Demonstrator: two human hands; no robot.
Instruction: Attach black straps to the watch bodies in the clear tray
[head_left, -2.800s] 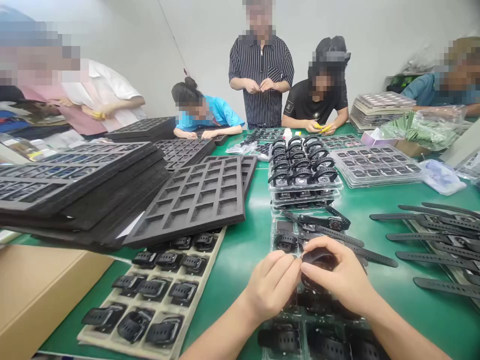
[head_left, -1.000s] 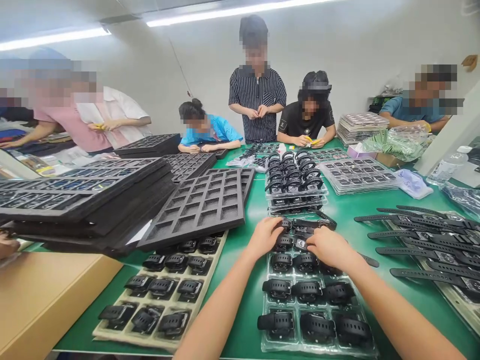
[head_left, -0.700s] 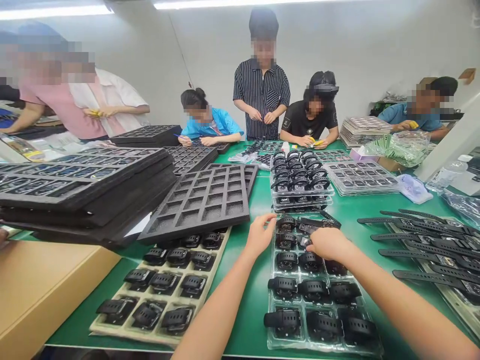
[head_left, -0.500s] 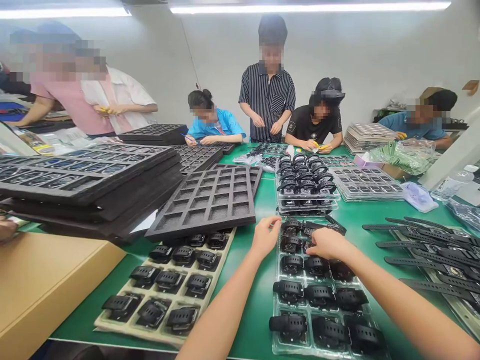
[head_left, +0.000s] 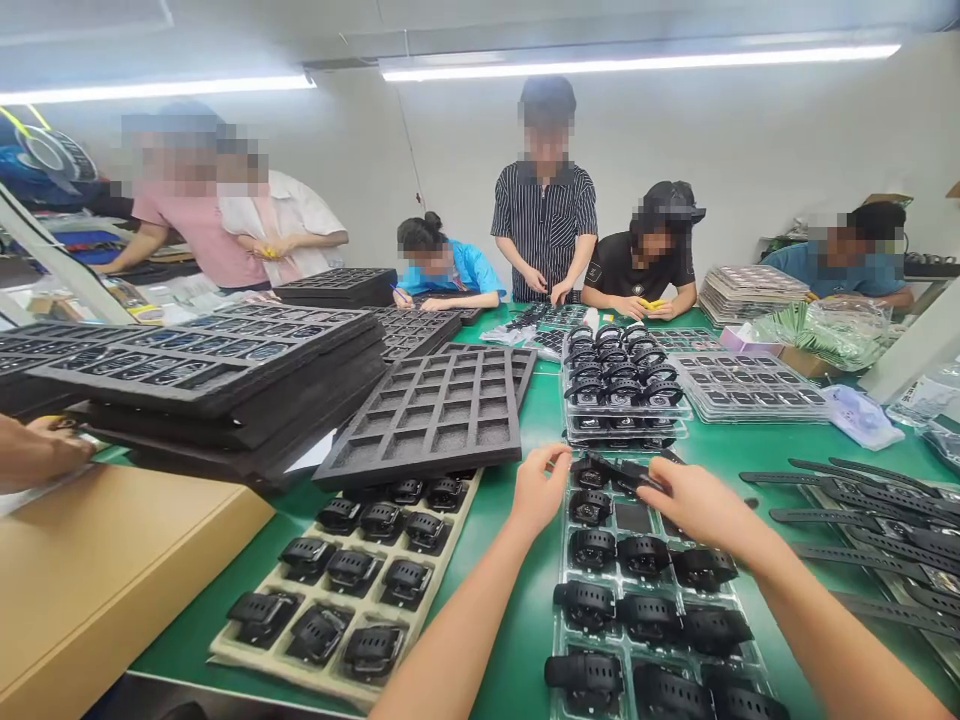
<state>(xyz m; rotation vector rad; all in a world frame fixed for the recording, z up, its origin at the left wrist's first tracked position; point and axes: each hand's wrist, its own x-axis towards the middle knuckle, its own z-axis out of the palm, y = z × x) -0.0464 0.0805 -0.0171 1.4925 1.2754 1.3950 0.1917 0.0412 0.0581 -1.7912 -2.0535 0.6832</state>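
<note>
A clear plastic tray (head_left: 634, 517) on the green table holds rows of black smartwatches (head_left: 592, 605). My right hand (head_left: 694, 505) is over its back part, with thumb and fingers closed on a black watch (head_left: 634, 475), whose strap is partly hidden. The cell just in front of those fingers shows a flat dark bottom. My left hand (head_left: 541, 490) is by the tray's back left corner, fingers curled and fingertips together; what they grip, if anything, is hidden. A beige tray (head_left: 330, 655) of similar watches lies to the left.
Empty black foam trays (head_left: 427, 410) lean over the beige tray. Beyond my hands stand stacked clear watch trays (head_left: 626, 410). Watches with long straps (head_left: 892, 520) lie at right, a cardboard box (head_left: 135, 570) at left. Several people work across the table; another person's hand (head_left: 45, 450) is at left.
The view has tilted up, so everything sits lower. My right hand has drawn back slightly to the right from the tray cell, uncovering it. My left hand stays at the corner.
</note>
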